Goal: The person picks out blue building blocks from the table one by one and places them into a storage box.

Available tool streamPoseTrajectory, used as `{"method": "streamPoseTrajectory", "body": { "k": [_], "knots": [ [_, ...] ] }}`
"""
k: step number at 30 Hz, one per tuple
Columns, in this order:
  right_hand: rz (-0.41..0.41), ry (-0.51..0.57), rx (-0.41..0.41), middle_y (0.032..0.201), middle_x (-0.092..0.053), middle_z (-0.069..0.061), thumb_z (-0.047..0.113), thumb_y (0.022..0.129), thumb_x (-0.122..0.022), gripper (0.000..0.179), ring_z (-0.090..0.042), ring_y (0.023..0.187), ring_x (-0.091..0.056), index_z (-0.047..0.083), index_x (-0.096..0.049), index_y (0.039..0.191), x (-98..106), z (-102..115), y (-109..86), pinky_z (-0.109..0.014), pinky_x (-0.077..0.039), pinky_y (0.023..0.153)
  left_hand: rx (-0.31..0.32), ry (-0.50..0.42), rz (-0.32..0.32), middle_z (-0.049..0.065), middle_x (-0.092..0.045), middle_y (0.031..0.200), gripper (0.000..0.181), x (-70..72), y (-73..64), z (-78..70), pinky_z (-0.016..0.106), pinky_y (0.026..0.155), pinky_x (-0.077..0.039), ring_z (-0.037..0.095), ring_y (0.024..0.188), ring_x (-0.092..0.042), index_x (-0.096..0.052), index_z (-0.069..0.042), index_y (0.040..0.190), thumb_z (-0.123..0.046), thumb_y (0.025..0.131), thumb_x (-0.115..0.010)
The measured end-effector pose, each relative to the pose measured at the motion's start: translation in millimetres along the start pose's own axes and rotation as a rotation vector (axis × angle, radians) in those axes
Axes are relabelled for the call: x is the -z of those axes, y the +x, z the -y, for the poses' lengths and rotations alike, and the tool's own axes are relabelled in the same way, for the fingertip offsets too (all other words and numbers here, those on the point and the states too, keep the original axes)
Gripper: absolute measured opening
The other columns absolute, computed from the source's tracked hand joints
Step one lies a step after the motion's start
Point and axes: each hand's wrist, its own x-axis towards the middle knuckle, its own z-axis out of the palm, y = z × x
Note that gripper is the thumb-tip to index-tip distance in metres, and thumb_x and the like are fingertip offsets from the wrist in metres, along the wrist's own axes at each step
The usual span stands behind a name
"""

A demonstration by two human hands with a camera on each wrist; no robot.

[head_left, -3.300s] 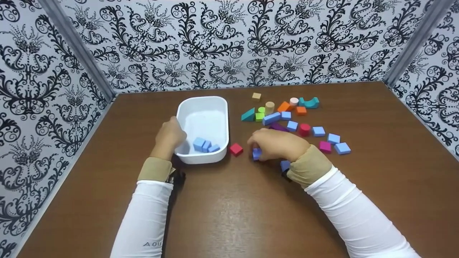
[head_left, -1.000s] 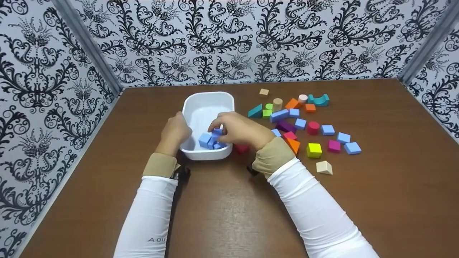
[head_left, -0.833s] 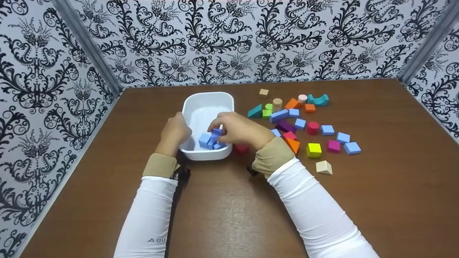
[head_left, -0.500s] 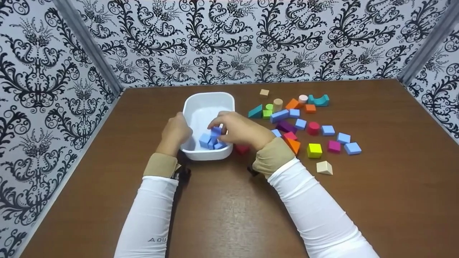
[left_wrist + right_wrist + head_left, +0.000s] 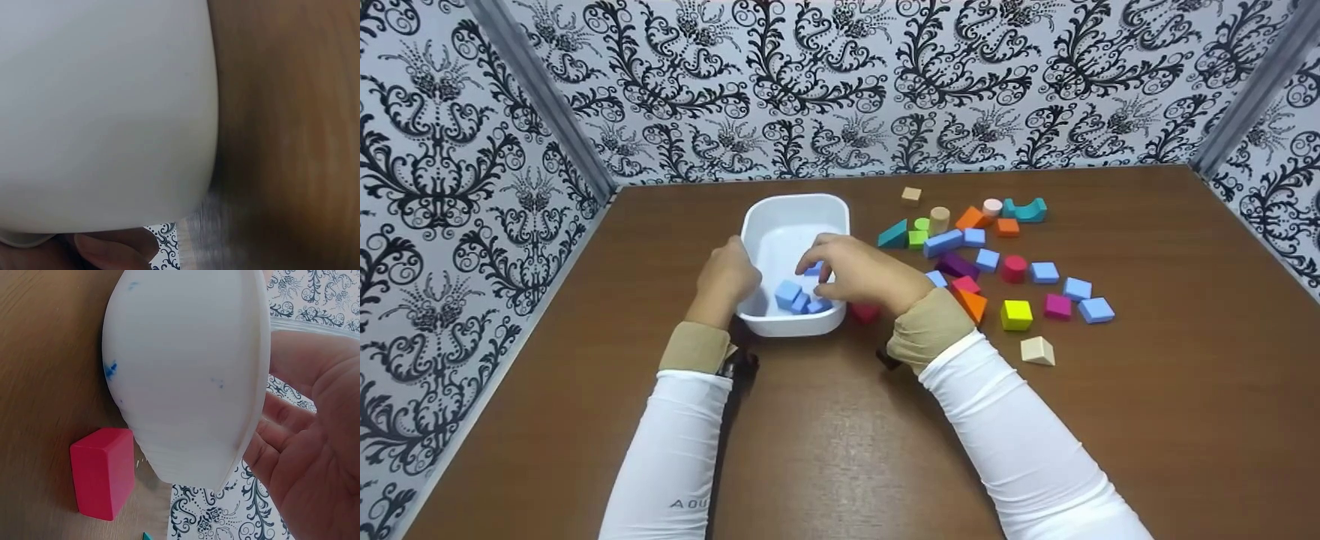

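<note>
My left hand [image 5: 727,274] grips the left rim of a white plastic tub [image 5: 791,326]; its fingertips [image 5: 107,250] show at the rim in the left wrist view. Over the tub's right side hangs my right hand [image 5: 870,274], thumb and fingers parted with nothing seen held between them. Below its fingers lies a blue block [image 5: 814,268], partly hidden. Several other blue blocks [image 5: 788,294] lie at the tub's near end. In the right wrist view the tub's outer wall [image 5: 180,377] hides the fingertips. A red block [image 5: 104,472] stands outside, beside the tub.
Right of the tub many toy blocks are scattered, including a yellow cube [image 5: 1017,315], an orange triangle [image 5: 973,305], a purple block [image 5: 958,265], a red cylinder [image 5: 1014,269] and a teal arch [image 5: 1026,210]. Patterned walls [image 5: 840,90] bound the brown table [image 5: 825,435].
My right hand has come left from the table to the tub. Its fingers have let go of a blue block, and more blue blocks lie inside. The left hand keeps its grip.
</note>
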Motion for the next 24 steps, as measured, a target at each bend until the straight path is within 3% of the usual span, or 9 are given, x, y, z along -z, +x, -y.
{"method": "streamPoseTrajectory", "body": {
  "k": [15, 21, 24],
  "knots": [
    [0.005, 0.03, 0.002, 0.125, -0.067, -0.017, 0.009, 0.096, -0.076, 0.032, -0.027, 0.101, -0.069, 0.004, -0.076, 0.128, 4.5, 2.9, -3.8, -0.036, -0.058, 0.089, 0.011, 0.006, 0.014, 0.034, -0.055, 0.145, 0.061, 0.1, 0.5, -1.0, 0.059, 0.11, -0.047, 0.045, 0.132, -0.058, -0.039, 0.01, 0.154, -0.005, 0.096, -0.055],
    [-0.079, 0.01, 0.046, 0.122, -0.07, -0.017, 0.004, 0.096, -0.072, 0.028, -0.031, 0.104, -0.071, 0.001, -0.077, 0.123, 18.1, -2.1, -8.1, -0.039, -0.057, 0.093, 0.007, 0.001, 0.008, 0.034, -0.057, 0.143, 0.062, -0.7, 0.8, 0.7, 0.059, 0.109, -0.048, 0.046, 0.13, -0.059, -0.039, 0.01, 0.153, -0.005, 0.096, -0.055],
    [-0.132, 0.025, 0.021, 0.121, -0.071, -0.015, 0.003, 0.095, -0.071, 0.028, -0.03, 0.105, -0.069, 0.002, -0.077, 0.123, 26.9, -6.3, -15.2, -0.039, -0.056, 0.094, -0.007, 0.005, 0.0, 0.034, -0.057, 0.143, 0.062, -1.3, 1.5, 2.1, 0.059, 0.108, -0.049, 0.046, 0.13, -0.059, -0.039, 0.011, 0.153, -0.005, 0.095, -0.056]
  ]
}}
